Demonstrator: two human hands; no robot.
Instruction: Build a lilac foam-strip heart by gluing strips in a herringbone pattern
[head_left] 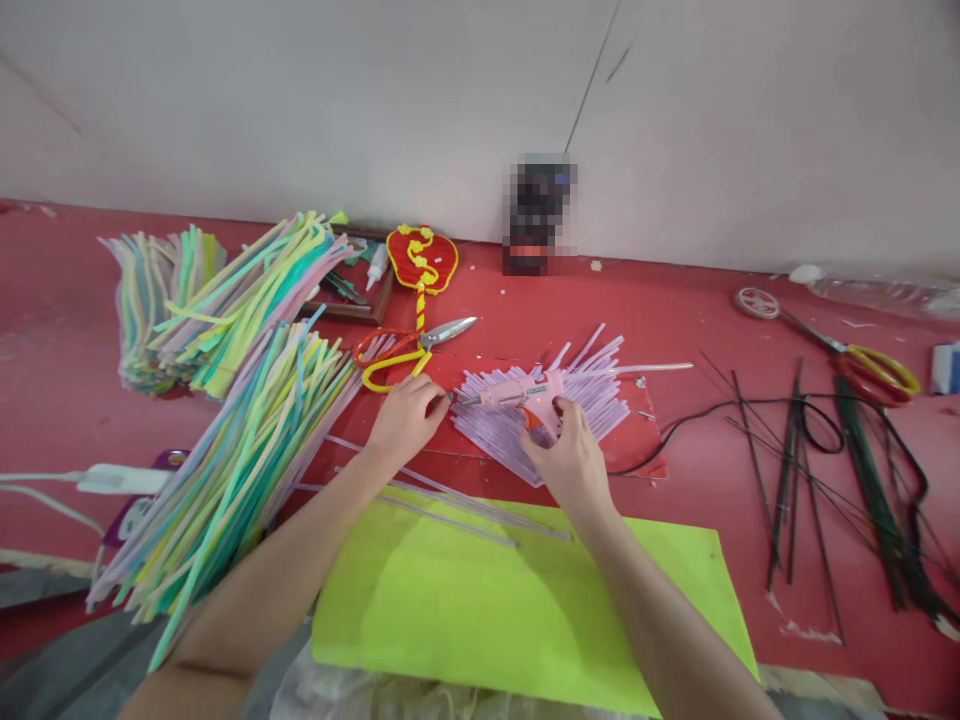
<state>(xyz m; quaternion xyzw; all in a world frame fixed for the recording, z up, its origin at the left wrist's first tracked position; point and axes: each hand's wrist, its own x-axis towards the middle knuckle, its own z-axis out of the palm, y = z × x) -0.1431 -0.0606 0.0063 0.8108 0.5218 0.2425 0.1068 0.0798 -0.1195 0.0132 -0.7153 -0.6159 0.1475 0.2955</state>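
My right hand [571, 462] is wrapped round the handle of a pink hot glue gun [553, 400], which has an orange trigger and a clear glue stick [652, 368] out of its back. The gun's nozzle points left. Close to the nozzle tip, my left hand [405, 425] has thumb and forefinger pinched together; what they hold, if anything, is too small to make out. Beneath the gun lies a spread of short light purple pipe cleaners [495, 440]. A few long purple pipe cleaners [465, 525] lie across a lime-green sheet [525, 610] under my forearms.
Bundles of pastel pipe cleaners [247, 460] cover the left side. Scissors [420, 350] and a red ornament [424, 262] lie behind my left hand. At right are a black cord [675, 425], dark wires [787, 480], more scissors [874, 370] and a plastic bottle [885, 292].
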